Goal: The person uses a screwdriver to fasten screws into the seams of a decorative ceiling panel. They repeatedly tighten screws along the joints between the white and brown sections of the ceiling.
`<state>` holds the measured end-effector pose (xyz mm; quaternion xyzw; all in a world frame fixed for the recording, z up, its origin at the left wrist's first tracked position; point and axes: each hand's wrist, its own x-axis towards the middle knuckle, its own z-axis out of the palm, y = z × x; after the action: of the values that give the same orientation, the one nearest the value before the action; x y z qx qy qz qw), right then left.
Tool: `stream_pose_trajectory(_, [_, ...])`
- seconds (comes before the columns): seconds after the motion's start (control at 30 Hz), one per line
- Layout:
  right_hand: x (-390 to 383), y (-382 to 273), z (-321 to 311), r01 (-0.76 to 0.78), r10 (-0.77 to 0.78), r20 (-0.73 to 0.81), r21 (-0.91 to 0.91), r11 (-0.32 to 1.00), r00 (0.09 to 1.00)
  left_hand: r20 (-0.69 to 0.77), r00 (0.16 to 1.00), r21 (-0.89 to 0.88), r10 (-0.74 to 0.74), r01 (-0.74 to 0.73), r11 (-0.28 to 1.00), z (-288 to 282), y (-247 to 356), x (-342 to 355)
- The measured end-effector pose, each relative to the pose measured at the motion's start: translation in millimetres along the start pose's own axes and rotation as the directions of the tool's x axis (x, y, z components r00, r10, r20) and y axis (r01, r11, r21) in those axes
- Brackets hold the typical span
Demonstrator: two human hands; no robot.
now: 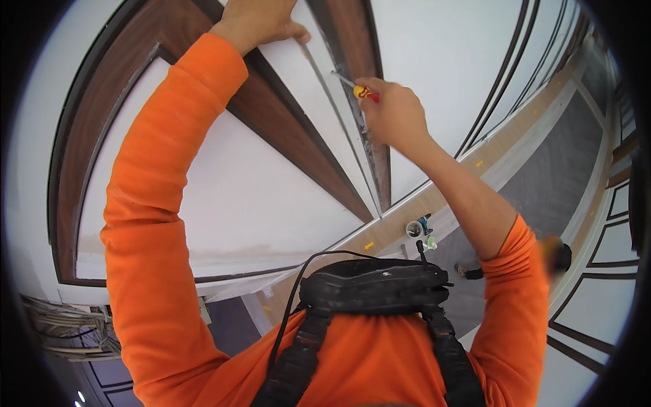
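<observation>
My left hand (pixel 261 26) is at the top, its thumb on a long white strip (pixel 323 122) between brown wood trims (pixel 291 136); its fingertips are cut off by the frame. My right hand (pixel 395 121) is closed round a screwdriver (pixel 365 92) with a yellow-and-red handle. The screwdriver's thin metal shaft points up-left to the strip's edge beside the right-hand brown trim (pixel 359 47), where a dark, rough seam runs down. Smooth white panels (pixel 163 203) lie on both sides of the trims.
A light wood ledge or board (pixel 369 244) runs below the panels. On the floor stand a white bucket (pixel 412 229), a blue drill (pixel 426 224) and a small green item. A person's shoe (pixel 464 270) shows behind my right arm. Cables (pixel 61 325) bundle at the lower left.
</observation>
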<state>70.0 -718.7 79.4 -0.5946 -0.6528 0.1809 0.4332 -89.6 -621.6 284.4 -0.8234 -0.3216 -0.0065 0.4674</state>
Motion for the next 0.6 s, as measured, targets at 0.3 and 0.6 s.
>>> stream_pose_trajectory(0.3, [11,-6,2,0.207,-0.269,-0.068,-0.466,0.860,0.961,0.105,0.993,0.069,0.055,-0.062,0.996,-13,-6,12])
stream_pose_trajectory(0.6, [-13,-2,7,0.331,-0.467,0.019,-0.731,0.597,0.884,0.026,0.997,0.036,0.074,-0.075,0.997,-17,-14,7])
